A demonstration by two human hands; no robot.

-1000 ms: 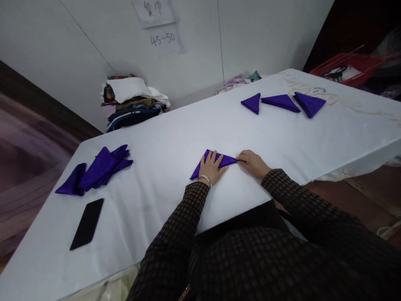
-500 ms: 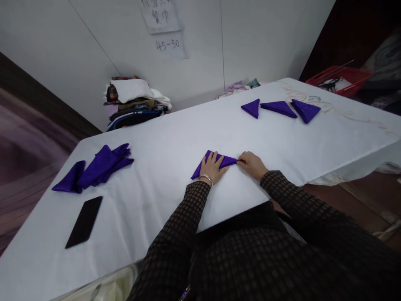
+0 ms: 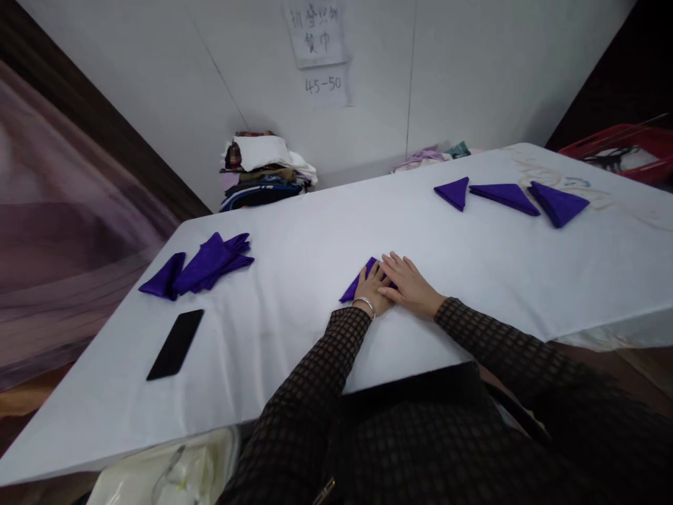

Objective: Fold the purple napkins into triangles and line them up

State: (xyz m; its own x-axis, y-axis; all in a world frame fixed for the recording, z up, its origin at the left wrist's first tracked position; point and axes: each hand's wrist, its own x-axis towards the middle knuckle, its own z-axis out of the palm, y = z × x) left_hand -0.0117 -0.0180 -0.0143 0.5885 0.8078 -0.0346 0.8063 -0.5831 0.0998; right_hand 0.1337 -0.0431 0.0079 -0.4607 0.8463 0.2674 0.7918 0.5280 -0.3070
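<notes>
A folded purple cloth napkin (image 3: pixel 359 282) lies on the white-covered table (image 3: pixel 310 238) in front of me, mostly hidden under both hands. My left hand (image 3: pixel 373 286) presses flat on it with fingers spread, a silver bracelet at the wrist. Flat beside it, and partly over its fingers, lies my right hand (image 3: pixel 413 286), also open with fingers stretched out. Toward the back right are three folded purple napkins: a small triangle (image 3: pixel 453 193), a longer one (image 3: pixel 505 197) and a third (image 3: pixel 558 204). A loose bunch of purple napkins (image 3: pixel 213 263) lies at the left.
A black phone-like slab (image 3: pixel 176 344) lies on the left part of the table. Against the wall stands a stack of folded clothes (image 3: pixel 268 172), with more cloth (image 3: pixel 423 156) farther right. A red basket (image 3: pixel 625 151) is beyond the far right corner. Handwritten paper (image 3: pixel 317 31) hangs above.
My right hand has let go of the napkin's right corner and moved left, flattening against my left hand. The napkin's right point is now covered. The view has shifted left.
</notes>
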